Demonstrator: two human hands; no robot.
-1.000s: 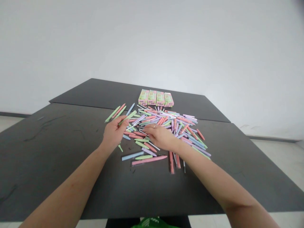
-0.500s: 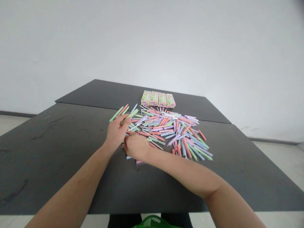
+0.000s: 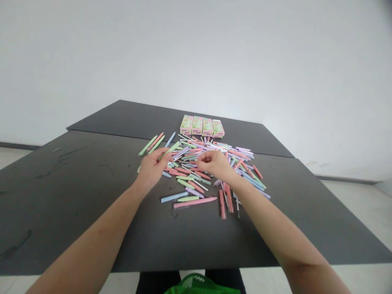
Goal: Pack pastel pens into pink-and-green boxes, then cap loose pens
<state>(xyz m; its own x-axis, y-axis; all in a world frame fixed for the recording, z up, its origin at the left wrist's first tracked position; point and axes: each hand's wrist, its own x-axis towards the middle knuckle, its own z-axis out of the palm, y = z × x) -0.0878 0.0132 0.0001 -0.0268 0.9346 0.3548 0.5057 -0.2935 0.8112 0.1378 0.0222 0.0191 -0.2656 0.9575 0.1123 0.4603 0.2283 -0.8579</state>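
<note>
My left hand (image 3: 152,165) is closed round a light green pen part (image 3: 173,148) that sticks out past the thumb, pointing up and to the right. My right hand (image 3: 215,164) hovers over the middle of a heap of pastel pen parts (image 3: 196,154), its fingers curled into a pinch. Whatever those fingers hold, if anything, I cannot make out. Nearest me lie a pink pen (image 3: 196,203), a blue barrel (image 3: 174,197) and a short green piece (image 3: 188,199). Thin white refills (image 3: 199,185) are mixed among the pieces.
Several pink and green boxes (image 3: 197,125) stand in a row behind the heap. Left of it lie green pens (image 3: 148,145), a red one (image 3: 155,141) and a blue one (image 3: 170,139). The dark table (image 3: 76,175) meets a white wall (image 3: 196,53).
My right hand has moved from beside the left hand to the right, over the heap, uncovering the pieces at the front. My left hand keeps its green pen part, nearly still.
</note>
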